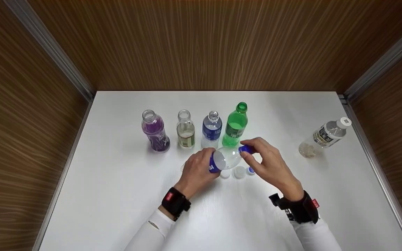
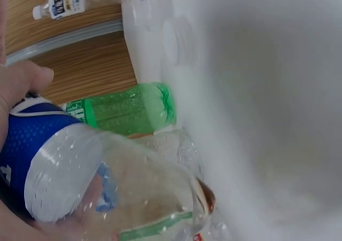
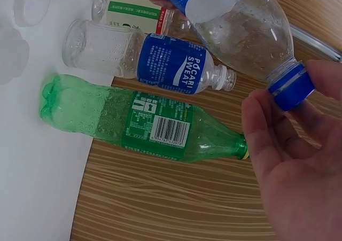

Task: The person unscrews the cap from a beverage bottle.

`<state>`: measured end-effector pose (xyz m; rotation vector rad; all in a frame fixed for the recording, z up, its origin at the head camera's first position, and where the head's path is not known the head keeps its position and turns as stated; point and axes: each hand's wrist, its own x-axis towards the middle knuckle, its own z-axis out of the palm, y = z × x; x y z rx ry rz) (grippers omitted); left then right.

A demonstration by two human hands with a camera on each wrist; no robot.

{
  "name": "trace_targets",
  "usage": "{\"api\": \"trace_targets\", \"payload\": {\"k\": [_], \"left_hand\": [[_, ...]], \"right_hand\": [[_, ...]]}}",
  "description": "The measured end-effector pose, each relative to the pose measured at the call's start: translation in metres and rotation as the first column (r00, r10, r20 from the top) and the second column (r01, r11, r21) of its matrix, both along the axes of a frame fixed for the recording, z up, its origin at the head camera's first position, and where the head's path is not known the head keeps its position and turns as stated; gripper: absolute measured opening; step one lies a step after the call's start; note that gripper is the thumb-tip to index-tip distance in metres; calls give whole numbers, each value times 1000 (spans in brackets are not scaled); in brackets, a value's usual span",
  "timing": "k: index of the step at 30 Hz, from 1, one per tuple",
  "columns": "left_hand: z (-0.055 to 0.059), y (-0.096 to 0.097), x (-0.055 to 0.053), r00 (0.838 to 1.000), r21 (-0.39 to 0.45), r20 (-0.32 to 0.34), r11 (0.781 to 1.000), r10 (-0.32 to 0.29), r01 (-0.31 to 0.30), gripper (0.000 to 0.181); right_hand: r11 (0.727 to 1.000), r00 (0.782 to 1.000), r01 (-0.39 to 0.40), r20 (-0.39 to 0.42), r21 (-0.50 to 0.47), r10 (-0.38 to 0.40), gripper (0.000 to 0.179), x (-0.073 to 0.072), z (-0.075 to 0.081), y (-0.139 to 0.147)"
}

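Note:
A clear plastic bottle [image 1: 228,157] with a blue label is tilted over the table, its neck toward the right. My left hand [image 1: 198,168] grips it around the label and lower body. On its neck sits a blue cap [image 1: 245,149], which my right hand [image 1: 271,166] pinches between thumb and fingers. In the right wrist view the cap [image 3: 291,86] is seen at the bottle mouth, fingertips on its sides. Some liquid shows inside the bottle in the left wrist view, by the blue label [image 2: 40,150].
Behind the hands stand uncapped bottles: a purple one [image 1: 155,134], a clear one [image 1: 186,130], a blue-labelled Pocari Sweat bottle [image 1: 211,129] and a green one [image 1: 235,127]. Loose caps [image 1: 239,172] lie below the held bottle. Far right stands a white-capped bottle [image 1: 324,137].

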<state>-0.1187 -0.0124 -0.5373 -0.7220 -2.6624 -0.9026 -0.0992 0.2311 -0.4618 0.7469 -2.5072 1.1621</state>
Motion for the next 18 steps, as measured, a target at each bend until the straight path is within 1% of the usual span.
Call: {"api": "trace_targets", "payload": {"k": [3,5,7,9,11,13,18], "left_hand": [[0,1,-1,994,-66,-104,997,32,-39,59],[0,1,-2,987,-102,-155,993,40,-57,61],[1,2,-2,981,-123,-189,990,44,-69,62],[1,2,-2,977,-135,-207,988,46,-75,63],[1,2,-2,977,-139,-209,987,46,-77,62],[1,2,-2,980,-137,-195,988,45,-72,62],[1,1,0,994,-96,-110,995,28,-39,61]], "right_hand": [[997,995,77,68,-4,-77,31,-2,-1,0],[994,988,113,104,-5,-112,29,-3,-2,-1],[992,984,127,125,-3,-125,24,-4,-3,-2],[992,982,129,136,-3,-127,19,-4,-3,-3],[992,982,129,139,-2,-128,17,-4,-3,-4],[992,982,124,143,-3,-122,16,-4,-2,-4],[995,985,98,144,-1,-97,17,-1,0,-5]]}}
